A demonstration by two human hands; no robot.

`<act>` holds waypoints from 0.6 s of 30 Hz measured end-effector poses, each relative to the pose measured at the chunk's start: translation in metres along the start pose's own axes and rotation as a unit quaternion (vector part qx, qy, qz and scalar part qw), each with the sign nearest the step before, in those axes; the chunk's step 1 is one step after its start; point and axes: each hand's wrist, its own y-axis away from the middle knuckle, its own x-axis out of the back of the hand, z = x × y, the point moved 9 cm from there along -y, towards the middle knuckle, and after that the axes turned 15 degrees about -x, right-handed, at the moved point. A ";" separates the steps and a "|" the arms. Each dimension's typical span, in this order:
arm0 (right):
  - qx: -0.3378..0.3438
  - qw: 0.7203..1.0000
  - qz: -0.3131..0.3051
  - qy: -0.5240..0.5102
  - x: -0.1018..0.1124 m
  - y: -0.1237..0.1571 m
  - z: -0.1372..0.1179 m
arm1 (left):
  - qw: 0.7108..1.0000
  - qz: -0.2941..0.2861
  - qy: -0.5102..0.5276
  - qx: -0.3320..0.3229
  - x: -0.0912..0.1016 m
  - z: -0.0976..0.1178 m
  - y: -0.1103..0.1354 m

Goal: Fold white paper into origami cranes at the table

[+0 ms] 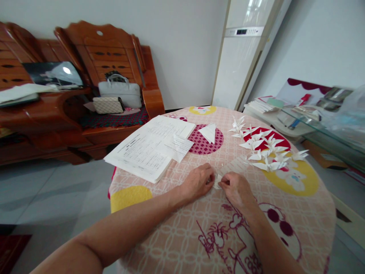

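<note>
Close together over the round table, both my hands pinch a small piece of folded white paper (217, 182). My left hand (199, 180) has its fingers curled at the paper's left side. From the other side, my right hand (236, 187) grips it between thumb and fingertips. Much of the fold is hidden by the fingers. Just behind my right hand lies a thin sheet of printed paper (235, 166). Several folded paper cranes (268, 164) stand in a cluster at the right. A folded paper triangle (209, 133) rests farther back.
A stack of printed sheets (142, 146) covers the table's left part, with small cut papers (182, 148) on it. A patterned cloth (171, 236) drapes the table. Beyond are a wooden bench (114, 49) with bags, a white cabinet-like unit (239, 57) and a glass-topped side table (322, 129).
</note>
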 end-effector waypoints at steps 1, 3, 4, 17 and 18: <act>-0.004 1.000 -0.003 -0.005 0.000 0.000 0.001 | 1.000 -0.001 -0.010 -0.027 0.000 0.005 0.000; -0.009 1.000 -0.012 -0.020 -0.002 -0.001 0.002 | 0.996 -0.017 -0.038 -0.079 -0.001 0.013 0.001; -0.011 0.999 -0.016 -0.027 -0.002 -0.002 0.003 | 0.993 -0.028 -0.055 -0.098 -0.003 0.015 0.002; -0.036 0.996 -0.034 -0.072 -0.003 -0.005 0.007 | 0.952 -0.153 -0.176 -0.199 -0.013 0.032 0.013; -0.039 0.996 -0.034 -0.071 -0.003 -0.005 0.007 | 0.951 -0.159 -0.178 -0.199 -0.013 0.033 0.013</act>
